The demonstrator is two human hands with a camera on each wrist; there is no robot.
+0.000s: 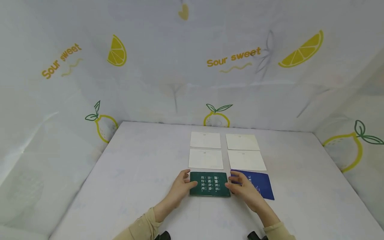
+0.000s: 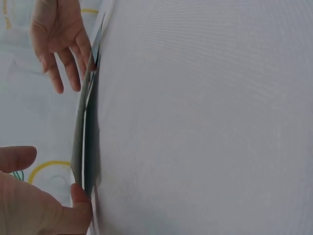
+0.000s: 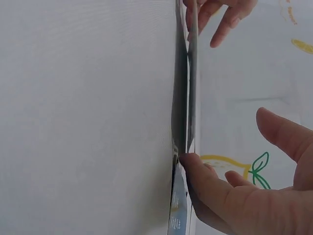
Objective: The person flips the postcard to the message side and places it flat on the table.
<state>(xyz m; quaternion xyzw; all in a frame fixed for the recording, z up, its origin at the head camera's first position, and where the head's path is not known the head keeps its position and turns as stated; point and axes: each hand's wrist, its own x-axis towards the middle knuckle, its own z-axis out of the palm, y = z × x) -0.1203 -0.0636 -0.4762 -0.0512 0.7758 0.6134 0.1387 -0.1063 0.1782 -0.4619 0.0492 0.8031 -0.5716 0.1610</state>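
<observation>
Grip, left hand: wide, thumb touching left end of green card; right hand likewise at right end. Blue card just right, partly covered. Beyond, on table: four white cards, two rows. Farthest: lemon-print backdrop.

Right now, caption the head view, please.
Left hand and right hand at opposite ends of a green rectangular card, beside a blue rectangular card, with four white rectangular cards beyond.

A dark card is touched on the right by the right hand; the left hand is seen at its left end, a blue card farther right.
</observation>
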